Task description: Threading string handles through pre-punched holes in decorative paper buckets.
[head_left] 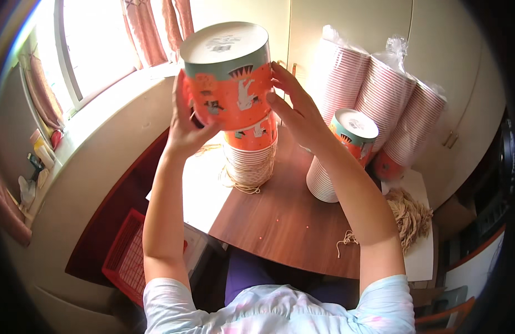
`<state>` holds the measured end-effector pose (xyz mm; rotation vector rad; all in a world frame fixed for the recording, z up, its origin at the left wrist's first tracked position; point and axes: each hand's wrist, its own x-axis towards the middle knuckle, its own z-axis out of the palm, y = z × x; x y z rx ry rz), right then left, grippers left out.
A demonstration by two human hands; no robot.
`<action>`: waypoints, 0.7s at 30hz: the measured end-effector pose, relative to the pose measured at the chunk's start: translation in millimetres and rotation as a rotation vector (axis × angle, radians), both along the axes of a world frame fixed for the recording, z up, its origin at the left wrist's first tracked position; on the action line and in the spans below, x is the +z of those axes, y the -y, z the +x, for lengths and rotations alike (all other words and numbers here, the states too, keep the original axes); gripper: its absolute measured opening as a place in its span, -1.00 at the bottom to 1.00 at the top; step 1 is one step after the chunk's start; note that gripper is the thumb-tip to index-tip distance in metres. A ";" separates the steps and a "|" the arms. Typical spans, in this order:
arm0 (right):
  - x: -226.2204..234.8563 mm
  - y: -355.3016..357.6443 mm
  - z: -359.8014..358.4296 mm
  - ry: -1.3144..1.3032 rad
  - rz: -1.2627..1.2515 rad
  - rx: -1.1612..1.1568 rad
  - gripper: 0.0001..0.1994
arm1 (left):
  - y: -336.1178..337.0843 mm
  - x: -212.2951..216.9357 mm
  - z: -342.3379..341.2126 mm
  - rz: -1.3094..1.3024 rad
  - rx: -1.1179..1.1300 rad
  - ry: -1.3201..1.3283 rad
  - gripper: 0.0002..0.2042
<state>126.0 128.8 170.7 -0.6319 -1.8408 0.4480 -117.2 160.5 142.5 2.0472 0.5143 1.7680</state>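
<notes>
I hold an upside-down orange and teal paper cup (pixel 230 83) up above the table between both hands. My left hand (pixel 185 119) grips its left side and my right hand (pixel 295 108) presses its right side. Directly below it stands a stack of nested cups (pixel 252 153), topped by another orange cup, on the brown wooden table (pixel 285 217). A second stack of cups (pixel 341 153) stands to the right, leaning slightly, behind my right forearm.
Three long bagged sleeves of cups (pixel 380 94) lean against the cupboard at the back right. A heap of tan rubber bands (pixel 410 214) lies at the table's right edge. A red basket (pixel 126 253) sits on the floor at left, below the window sill.
</notes>
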 end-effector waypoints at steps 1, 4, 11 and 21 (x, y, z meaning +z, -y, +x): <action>-4.7 -14.0 -0.5 0.009 0.012 -0.087 -0.39 | -13.0 -2.4 7.3 -0.013 0.010 -0.024 0.12; -30.8 -50.8 4.5 0.001 -0.034 -0.178 -0.38 | -49.3 -16.7 23.5 -0.051 -0.045 -0.093 0.21; -83.3 -58.2 17.3 -0.039 -0.262 -0.095 -0.50 | -95.3 -76.1 66.3 -0.193 0.214 -0.032 0.28; -43.4 54.1 110.8 0.578 0.399 -1.007 -0.76 | -83.3 -106.9 56.3 -0.351 0.160 -0.050 0.18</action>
